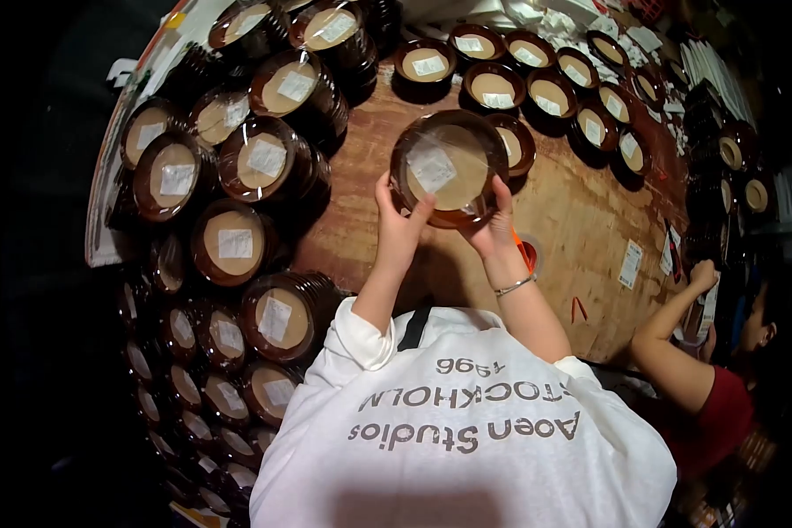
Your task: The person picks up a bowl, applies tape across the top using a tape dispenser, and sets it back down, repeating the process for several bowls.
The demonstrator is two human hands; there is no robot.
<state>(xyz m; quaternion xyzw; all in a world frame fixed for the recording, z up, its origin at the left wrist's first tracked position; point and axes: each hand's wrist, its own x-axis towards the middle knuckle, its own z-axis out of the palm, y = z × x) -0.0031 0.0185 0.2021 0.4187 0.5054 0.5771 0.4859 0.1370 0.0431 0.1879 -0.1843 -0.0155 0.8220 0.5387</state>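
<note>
A round brown bowl [468, 167] with a beige centre and a white label is held up over the wooden table, its top covered in shiny clear film. My left hand [399, 218] grips its near left rim, with the thumb over the front edge. On the near right side, the fingers of my right hand [493, 218] close around the rim. Just behind the held bowl stands another brown bowl [517, 145], partly hidden by it. An orange-red item [525, 253] lies beside my right wrist, partly covered by it.
Tall stacks of similar bowls [264, 158] fill the left side. Single labelled bowls [493, 86] stand along the back, near crumpled white paper [546, 18]. A printed label sheet [630, 264] lies on the wooden table [581, 229]. At right, another person's arm [678, 352] reaches in.
</note>
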